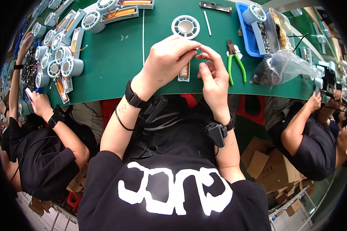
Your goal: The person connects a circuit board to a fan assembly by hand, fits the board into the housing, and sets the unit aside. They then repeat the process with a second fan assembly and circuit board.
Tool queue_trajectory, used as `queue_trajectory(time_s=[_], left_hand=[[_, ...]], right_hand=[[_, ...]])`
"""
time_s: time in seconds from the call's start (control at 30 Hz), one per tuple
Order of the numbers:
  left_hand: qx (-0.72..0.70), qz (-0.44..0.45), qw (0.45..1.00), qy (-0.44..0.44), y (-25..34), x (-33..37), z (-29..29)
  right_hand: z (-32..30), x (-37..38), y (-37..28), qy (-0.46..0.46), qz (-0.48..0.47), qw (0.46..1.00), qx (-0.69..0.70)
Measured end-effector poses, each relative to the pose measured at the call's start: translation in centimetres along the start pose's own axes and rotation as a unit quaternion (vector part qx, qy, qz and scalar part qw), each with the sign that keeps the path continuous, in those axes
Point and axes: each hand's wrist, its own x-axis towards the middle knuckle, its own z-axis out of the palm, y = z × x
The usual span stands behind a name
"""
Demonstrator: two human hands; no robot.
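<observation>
Both my hands meet above a light blue handheld fan body (175,27), near the table's front edge. Its round grille shows beyond my fingers, and its handle, holding an orange and silver battery (184,71), shows below them. My left hand (163,63) is closed in a pinch on a thin wire (203,57). Close against it, my right hand (215,79) has its index finger and thumb curled around the same thin wire. The fingers hide where the wire ends. Green-handled cutting pliers (237,63) lie just to the right of my right hand.
Several light blue fan bodies (71,66) crowd the table's left side. A thin white stick (207,23) and a dark strip-shaped part (215,7) lie at the back. At right are a blue bin (248,42) and a clear plastic bag (281,69). Co-workers sit on both sides.
</observation>
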Motion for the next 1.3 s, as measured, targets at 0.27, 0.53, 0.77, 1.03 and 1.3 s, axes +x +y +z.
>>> queue_trajectory(time_s=[0.27, 0.53, 0.77, 1.03, 1.3], left_hand=[[0.007, -0.004, 1.000, -0.019, -0.1, 0.3, -0.5], [0.014, 0.069, 0.997, -0.021, -0.8, 0.6, -0.9], [0.002, 0.051, 0.998, -0.040, -0.5, 0.9, -1.1], [-0.015, 0.029, 0.997, -0.067, -1.2, 1.1, -1.4], [0.015, -0.056, 0.998, -0.002, 0.3, -0.4, -2.0]], right_hand=[[-1.1, 0.4, -0.4, -0.052, 0.019, 0.998, 0.025], [-2.5, 1.4, -0.5, -0.101, -0.001, 0.995, -0.001], [-3.4, 2.2, -1.0, -0.144, -0.028, 0.989, -0.032], [-4.0, 3.1, -1.0, -0.188, -0.054, 0.979, -0.052], [-2.6, 2.7, -2.2, -0.137, 0.067, 0.987, 0.049]])
